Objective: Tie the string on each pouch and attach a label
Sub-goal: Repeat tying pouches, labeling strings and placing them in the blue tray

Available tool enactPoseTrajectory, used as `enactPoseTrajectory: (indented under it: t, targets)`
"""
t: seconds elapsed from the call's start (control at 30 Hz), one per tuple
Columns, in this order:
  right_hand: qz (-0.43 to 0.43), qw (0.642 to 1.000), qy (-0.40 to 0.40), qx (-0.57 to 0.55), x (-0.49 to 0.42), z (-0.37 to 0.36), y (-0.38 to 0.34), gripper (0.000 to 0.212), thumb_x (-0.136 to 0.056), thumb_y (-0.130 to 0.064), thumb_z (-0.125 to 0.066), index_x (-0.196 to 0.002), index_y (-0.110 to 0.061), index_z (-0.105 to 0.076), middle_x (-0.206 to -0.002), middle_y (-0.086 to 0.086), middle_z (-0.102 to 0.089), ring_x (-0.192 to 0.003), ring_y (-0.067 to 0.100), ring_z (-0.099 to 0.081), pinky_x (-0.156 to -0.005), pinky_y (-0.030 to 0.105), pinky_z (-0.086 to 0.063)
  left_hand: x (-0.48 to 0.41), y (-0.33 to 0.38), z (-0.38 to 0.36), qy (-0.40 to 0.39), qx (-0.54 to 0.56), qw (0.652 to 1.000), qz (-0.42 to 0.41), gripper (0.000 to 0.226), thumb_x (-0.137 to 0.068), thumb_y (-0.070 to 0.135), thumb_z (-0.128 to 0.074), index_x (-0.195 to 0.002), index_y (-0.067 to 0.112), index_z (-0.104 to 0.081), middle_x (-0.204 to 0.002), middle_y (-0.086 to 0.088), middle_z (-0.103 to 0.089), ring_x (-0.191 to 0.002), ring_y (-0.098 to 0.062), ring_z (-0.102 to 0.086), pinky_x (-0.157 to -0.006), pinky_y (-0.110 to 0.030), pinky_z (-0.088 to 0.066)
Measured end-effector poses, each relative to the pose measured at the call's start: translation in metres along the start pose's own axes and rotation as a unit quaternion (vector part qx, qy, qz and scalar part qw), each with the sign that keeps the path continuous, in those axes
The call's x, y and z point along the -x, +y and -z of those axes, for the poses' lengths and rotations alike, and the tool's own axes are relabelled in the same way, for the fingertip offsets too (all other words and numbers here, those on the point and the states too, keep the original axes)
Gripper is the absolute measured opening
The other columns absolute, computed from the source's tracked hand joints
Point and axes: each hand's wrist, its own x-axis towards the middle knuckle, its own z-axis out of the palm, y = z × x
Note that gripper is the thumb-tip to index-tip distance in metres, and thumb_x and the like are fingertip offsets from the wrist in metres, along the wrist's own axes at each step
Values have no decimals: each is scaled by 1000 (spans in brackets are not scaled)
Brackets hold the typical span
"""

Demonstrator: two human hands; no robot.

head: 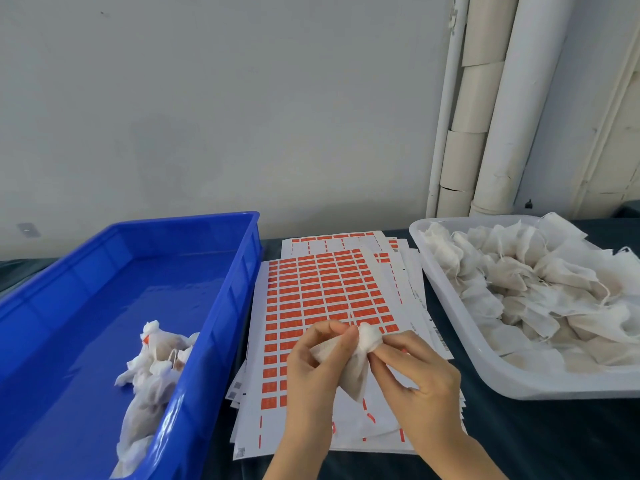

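1. L hand (311,372) & R hand (422,386) both pinch gathered top of white pouch (356,370), held over orange label sheets (322,292)
2. Small pouch pile (156,368) in blue crate (221,299), left; pouch heap (519,289) in white tray (460,327), right

Open lane between bin (231,296) and tray (459,325)

Nothing legible from here: the orange labels (322,292) on the sheets (412,292) carry print too blurred to read.
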Motion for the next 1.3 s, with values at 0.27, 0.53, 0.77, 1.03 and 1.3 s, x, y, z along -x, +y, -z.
enactPoseTrajectory:
  t: [0.27,0.53,0.77,1.03,1.3]
  targets:
    - [26,999,-5,28,-3,4,1,23,-74,-16,-72,-92,-1,-74,-87,6,-71,-88,13,-64,-88,10,-48,4,2,-4,17,-34,999,-26,14,-63,41,-71,-76,41,-75,-81,10,-73,-81,-7,-69,-60,-17,-53]
    - [-23,999,-4,42,-6,6,-3,21,-72,-18,-76,-86,-3,-75,-86,4,-72,-84,14,-69,-83,21,-55,4,0,-1,4,-41,999,14,32,-51,53,-71,-78,36,-77,-85,5,-74,-87,-18,-69,-73,-27,-55]
    - [-105,993,-62,10,-12,10,-11,18,-72,-17,-76,-87,-15,-68,-89,-14,-66,-74,-6,-61,-77,-1,-43,5,-2,1,-4,-12,1000,29,36,-53,51,-71,-77,25,-77,-81,-2,-72,-79,-19,-68,-72,-30,-54]
    - [-136,988,-66,-20,-42,33,-8,11,-81,-29,-65,-85,-18,-64,-84,-15,-66,-86,-1,-61,-74,5,-47,5,-2,13,-20,-5,1000,18,52,-57,49,-72,-83,4,-71,-89,-15,-72,-85,-30,-68,-74,-37,-54]
    - [-102,983,-144,-57,-67,33,-17,9,-82,-31,-62,-82,-22,-65,-80,-17,-67,-83,2,-64,-73,9,-50,-1,15,1,-102,-116,988,5,20,-90,37,-51,-98,29,-68,-104,9,-66,-107,-15,-62,-95,-41,-49]
